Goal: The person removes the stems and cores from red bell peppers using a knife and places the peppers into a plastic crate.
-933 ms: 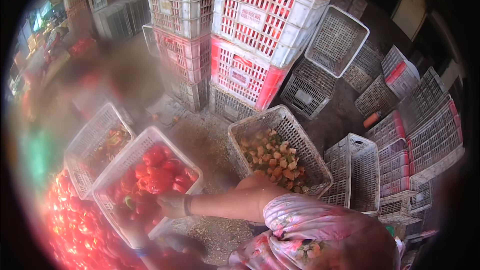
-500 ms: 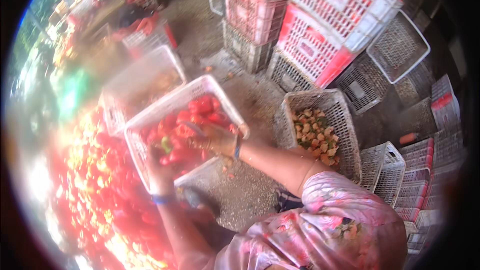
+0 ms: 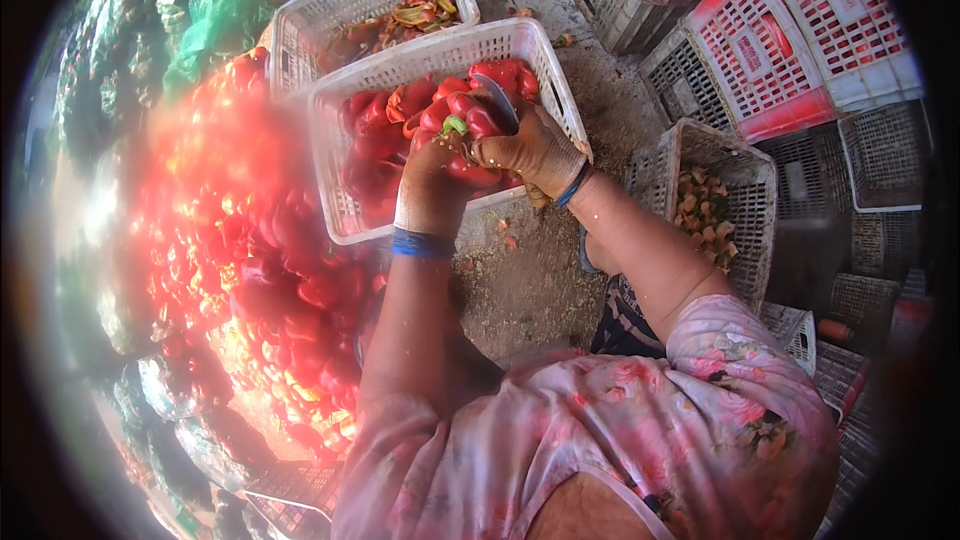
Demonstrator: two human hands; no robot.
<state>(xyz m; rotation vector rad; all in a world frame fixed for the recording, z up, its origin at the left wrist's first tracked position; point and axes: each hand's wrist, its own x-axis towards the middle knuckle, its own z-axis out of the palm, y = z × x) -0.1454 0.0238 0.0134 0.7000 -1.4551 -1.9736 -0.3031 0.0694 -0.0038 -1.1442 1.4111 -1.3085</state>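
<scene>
Both my hands are gloved and meet over a white plastic crate [image 3: 326, 165] of red bell peppers. My left hand [image 3: 430, 180] is closed around a red bell pepper [image 3: 480, 122], its green stem turned up toward me. Close against it, my right hand [image 3: 537, 150] grips a knife [image 3: 497, 95] whose curved blade points up and left beside the pepper. The knife's handle is hidden inside my fingers. More red peppers [image 3: 378, 140] lie in the crate below and around my hands.
A big heap of red peppers [image 3: 300, 330] lies at left, partly washed out by glare. Behind my crate, another white crate [image 3: 300, 15] holds pepper scraps. At right stand a crate [image 3: 757, 175] of cut-off tops and stacked red-and-white crates [image 3: 750, 50]. Bits litter the floor [image 3: 520, 290].
My view has swung left and down, so the crate and hands sit higher in the picture. Both hands remain over the crate, now sharper, with the pepper and knife plain.
</scene>
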